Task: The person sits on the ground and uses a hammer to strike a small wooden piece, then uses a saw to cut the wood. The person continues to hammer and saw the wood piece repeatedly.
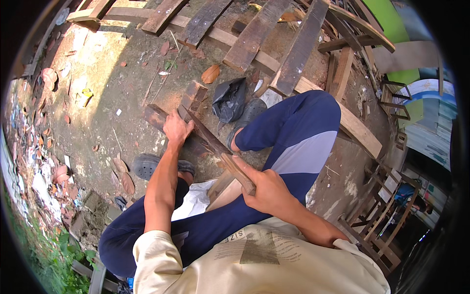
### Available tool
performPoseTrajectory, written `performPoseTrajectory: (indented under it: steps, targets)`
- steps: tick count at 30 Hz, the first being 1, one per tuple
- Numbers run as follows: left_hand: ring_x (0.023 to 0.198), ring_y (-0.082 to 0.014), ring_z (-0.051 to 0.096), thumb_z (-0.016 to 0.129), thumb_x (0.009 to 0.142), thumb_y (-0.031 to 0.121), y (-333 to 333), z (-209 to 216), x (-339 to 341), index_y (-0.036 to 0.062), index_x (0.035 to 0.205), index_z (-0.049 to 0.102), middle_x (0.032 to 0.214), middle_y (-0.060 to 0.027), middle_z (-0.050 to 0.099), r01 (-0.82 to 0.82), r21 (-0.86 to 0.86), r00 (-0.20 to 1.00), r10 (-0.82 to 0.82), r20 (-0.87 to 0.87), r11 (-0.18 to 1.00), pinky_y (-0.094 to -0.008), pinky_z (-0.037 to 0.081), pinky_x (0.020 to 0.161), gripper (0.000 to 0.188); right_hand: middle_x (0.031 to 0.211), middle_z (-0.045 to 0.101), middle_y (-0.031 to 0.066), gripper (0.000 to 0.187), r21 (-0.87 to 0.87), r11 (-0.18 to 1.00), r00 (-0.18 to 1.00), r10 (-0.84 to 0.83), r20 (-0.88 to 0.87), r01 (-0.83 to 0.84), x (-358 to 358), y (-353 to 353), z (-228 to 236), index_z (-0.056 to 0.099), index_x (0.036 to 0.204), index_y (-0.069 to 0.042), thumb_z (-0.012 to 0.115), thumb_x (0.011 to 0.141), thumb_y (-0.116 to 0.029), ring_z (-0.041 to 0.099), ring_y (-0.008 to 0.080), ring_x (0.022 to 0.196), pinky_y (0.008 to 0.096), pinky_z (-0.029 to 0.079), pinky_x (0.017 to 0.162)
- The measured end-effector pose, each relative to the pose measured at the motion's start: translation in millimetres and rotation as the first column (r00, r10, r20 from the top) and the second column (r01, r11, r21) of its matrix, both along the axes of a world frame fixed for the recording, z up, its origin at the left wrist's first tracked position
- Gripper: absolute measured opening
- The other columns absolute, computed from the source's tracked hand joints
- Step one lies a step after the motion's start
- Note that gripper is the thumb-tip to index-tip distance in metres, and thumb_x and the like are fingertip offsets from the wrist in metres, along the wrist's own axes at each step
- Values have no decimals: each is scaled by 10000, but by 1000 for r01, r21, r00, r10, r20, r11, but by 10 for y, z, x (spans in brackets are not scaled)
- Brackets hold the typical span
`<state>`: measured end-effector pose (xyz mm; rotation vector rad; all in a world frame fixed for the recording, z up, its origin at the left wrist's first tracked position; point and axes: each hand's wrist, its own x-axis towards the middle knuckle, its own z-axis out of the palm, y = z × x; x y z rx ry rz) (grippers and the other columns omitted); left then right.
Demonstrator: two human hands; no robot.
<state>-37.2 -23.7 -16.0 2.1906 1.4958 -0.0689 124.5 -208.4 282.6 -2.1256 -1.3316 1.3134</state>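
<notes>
My right hand grips the wooden handle of a handsaw, its index finger laid along the handle. The dark, toothed blade slants up and to the left, away from me. Its far end reaches beside my left hand, which is closed on a short dark wooden board low over the ground between my feet. The blade lies across or just above the board; I cannot tell whether it is in a cut. Just beyond stands a wood block with reddish sawdust beside it.
A black plastic bag lies by my right shoe. Several dark planks rest across a long beam ahead. A white sack lies under my legs. Rubble and litter spread at left; wooden frames stand at right.
</notes>
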Motion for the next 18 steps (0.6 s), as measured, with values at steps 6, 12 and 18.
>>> performPoseTrajectory:
  steps: [6,12,18]
  targets:
    - [1087,-419,643,768,768,449,-62,-150,97,-17,1215,554,1101,-224,689,23,-13,999,-22,44,1000,-517,533,902,680,849,689,315,718,35,995,994,-98,47,97,-157,933,-1260,539,1436,-51,660,730,-107,692,492,816,523,580,765]
    - [1072,-403,649,787,763,436,-46,51,60,-14,1187,565,1115,-217,686,8,18,1000,-8,2,1000,-504,537,906,657,869,698,311,713,130,989,998,-64,-10,65,46,-53,-105,552,1439,-66,658,735,-118,694,489,851,533,576,802]
    - [1073,-397,647,809,742,431,14,-126,120,-15,1151,566,1085,-213,683,-23,-29,998,24,59,999,-510,534,906,652,892,678,346,669,-12,998,993,-61,99,63,-178,993,-1108,573,1398,-42,645,736,-110,683,500,865,546,566,819]
